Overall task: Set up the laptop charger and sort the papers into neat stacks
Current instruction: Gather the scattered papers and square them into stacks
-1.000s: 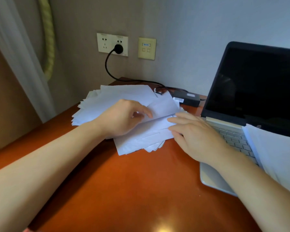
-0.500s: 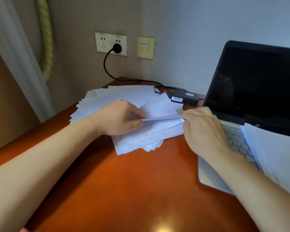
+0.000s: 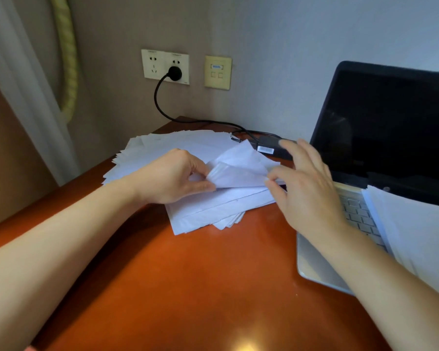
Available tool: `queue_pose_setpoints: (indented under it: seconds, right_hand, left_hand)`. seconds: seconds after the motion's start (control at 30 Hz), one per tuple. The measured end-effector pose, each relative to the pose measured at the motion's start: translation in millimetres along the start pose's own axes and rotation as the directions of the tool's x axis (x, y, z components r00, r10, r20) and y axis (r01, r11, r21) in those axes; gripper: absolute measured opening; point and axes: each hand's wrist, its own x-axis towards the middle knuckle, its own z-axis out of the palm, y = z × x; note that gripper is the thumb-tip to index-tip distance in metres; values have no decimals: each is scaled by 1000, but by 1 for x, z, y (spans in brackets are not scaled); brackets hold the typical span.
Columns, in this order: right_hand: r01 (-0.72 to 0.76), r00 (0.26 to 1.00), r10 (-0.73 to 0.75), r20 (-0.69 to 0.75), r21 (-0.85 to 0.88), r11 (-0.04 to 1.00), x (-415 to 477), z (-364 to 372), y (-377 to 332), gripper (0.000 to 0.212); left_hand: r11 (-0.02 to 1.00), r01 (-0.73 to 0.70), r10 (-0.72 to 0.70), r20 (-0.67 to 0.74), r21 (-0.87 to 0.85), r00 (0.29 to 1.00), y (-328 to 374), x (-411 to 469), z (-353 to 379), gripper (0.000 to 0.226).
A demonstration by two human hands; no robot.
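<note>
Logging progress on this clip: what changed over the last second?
The left hand, earlier resting on the paper pile, now pinches the top sheet and lifts its left edge. The right hand rose off the papers, fingers spread at the sheet's right edge. Unmoved: charger brick, laptop.

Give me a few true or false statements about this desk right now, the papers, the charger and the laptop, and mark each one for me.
1. The charger's plug sits in the wall socket. True.
2. The laptop has a lit screen. False: the screen is dark.
3. The left hand pinches a sheet raised above the pile. True.
4. The laptop's keyboard is fully uncovered. False: a stack of paper covers its right part.
5. The pile is squared up neatly. False: its sheets are fanned out, with their edges staggered.
</note>
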Motion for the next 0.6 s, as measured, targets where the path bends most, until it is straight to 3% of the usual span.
queue_pose_setpoints:
  seconds: [0.07,0.17,0.33,0.4,0.5,0.6]
  right_hand:
    - [-38,999,37,-20,-28,999,0,2,1,6]
    - [19,995,-23,-94,-36,999,2,-1,-6,16]
    - [191,982,-191,-3,49,980,-1,-6,-17,23]
    - [104,993,-105,57,10,994,1,-7,-14,37]
    - [-8,979,16,204,-43,999,1,-11,-5,18]
    - [3,965,-11,262,30,1000,3,-16,-6,18]
  left_hand:
    - [999,-24,24,-3,25,1000,1,-1,1,19]
    - [1000,11,-12,-48,-20,999,6,-1,-1,18]
    - [973,55,-48,36,-222,998,15,-4,-5,41]
    - [964,53,-32,84,-262,996,16,-6,-8,28]
    - [961,58,-34,91,-271,995,13,-8,-12,9]
    - [976,32,-21,53,-216,998,13,-7,-8,7]
